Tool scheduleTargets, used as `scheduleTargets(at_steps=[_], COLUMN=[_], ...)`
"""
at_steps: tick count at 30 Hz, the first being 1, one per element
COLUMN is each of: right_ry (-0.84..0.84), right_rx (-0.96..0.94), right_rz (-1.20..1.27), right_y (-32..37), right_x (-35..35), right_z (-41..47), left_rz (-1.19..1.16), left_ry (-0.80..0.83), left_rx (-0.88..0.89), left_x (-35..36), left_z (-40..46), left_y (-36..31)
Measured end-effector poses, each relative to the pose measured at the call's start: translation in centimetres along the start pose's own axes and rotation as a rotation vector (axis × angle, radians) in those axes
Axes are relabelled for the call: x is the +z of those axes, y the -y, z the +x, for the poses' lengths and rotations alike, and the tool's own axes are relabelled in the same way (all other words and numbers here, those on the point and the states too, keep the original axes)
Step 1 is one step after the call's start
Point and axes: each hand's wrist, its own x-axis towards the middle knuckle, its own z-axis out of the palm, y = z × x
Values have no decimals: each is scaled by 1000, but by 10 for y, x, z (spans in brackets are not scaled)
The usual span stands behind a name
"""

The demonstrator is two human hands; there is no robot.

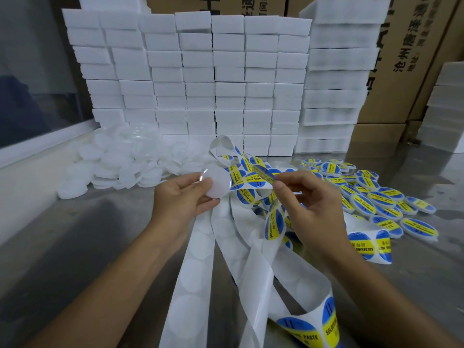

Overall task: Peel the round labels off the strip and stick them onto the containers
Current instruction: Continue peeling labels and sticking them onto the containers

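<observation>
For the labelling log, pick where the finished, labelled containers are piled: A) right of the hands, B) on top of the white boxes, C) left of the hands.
A: the blue-and-yellow labelled containers lie on the table right of the hands; the left pile is unlabelled.

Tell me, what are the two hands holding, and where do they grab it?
The left hand holds a round white container by its edge. The right hand pinches a blue and yellow round label by its rim.
</observation>
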Motion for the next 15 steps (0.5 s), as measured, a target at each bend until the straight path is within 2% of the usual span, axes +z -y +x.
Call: scheduleTargets(at_steps=[4,11,15], right_ry=[-37,-137,-86], right_rx=[80,151,217], right_rz=[72,186,202], right_y=[2,4,3], right_x=[0,-5,-7], right_z=[1,5,5], left_rz=[-58,-172,-210], left_ry=[65,109,128], left_rx=[-133,-197,-221], left_x=[6,8,10], left_z=[-3,-5,-8], left_y=[2,4,6])
